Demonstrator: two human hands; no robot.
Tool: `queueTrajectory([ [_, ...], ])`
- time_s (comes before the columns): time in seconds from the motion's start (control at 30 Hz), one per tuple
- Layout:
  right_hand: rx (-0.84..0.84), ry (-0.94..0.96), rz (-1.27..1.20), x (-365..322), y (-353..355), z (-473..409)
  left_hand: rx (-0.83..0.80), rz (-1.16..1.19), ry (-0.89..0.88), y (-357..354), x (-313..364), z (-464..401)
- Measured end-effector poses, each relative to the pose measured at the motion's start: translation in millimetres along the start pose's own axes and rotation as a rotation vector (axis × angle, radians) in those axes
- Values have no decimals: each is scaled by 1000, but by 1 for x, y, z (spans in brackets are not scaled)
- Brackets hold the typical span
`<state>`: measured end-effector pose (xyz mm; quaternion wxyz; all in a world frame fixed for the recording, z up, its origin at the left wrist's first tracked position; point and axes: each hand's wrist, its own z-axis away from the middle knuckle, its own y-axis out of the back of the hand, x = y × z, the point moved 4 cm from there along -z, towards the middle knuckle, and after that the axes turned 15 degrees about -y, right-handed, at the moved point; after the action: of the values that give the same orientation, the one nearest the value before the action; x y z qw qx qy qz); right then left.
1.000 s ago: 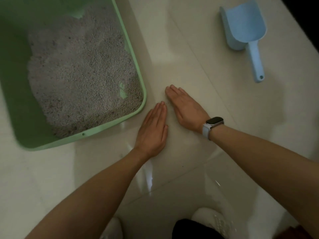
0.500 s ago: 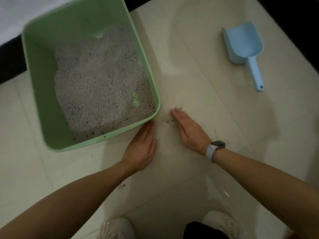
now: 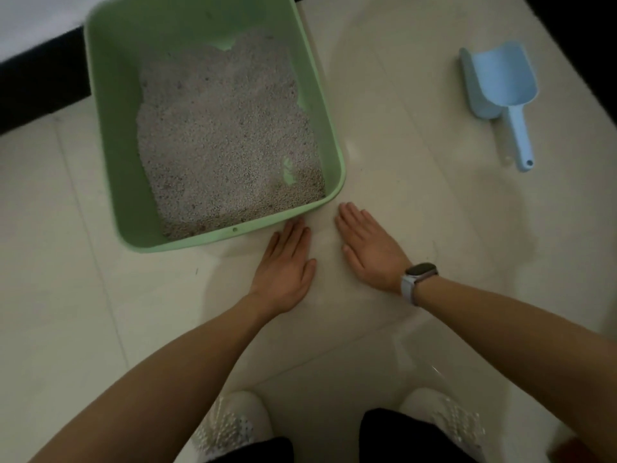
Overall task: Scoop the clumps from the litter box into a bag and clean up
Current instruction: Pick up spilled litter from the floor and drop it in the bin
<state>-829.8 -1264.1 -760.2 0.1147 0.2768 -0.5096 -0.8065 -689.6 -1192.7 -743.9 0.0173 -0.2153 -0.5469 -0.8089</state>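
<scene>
Head view: both hands, left and right, flat on floor beside box; scoop well apart, probably light, stiff, best gripped by handle.

1. I see a glossy cream tile floor with thin grout lines.
2. Beyond the floor's far-left edge runs a black band, then a white surface.
3. Dim light; the floor's far-right corner falls into darkness.

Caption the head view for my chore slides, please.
Both hands, left and right, flat on floor tiles beside green litter box; blue scoop lies apart.
</scene>
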Motion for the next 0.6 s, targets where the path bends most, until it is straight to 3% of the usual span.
queueTrajectory([
  [0.27, -115, -24, -167, -14, 30, 15, -192, -75, -117, 25, 7, 5],
  [0.47, -308, -203, 117, 17, 74, 9, -257, -103, -270, 45, 15, -3],
  [0.6, -259, -309, 196, 24, 78, -15, -207, -57, -219, 28, 13, -4],
])
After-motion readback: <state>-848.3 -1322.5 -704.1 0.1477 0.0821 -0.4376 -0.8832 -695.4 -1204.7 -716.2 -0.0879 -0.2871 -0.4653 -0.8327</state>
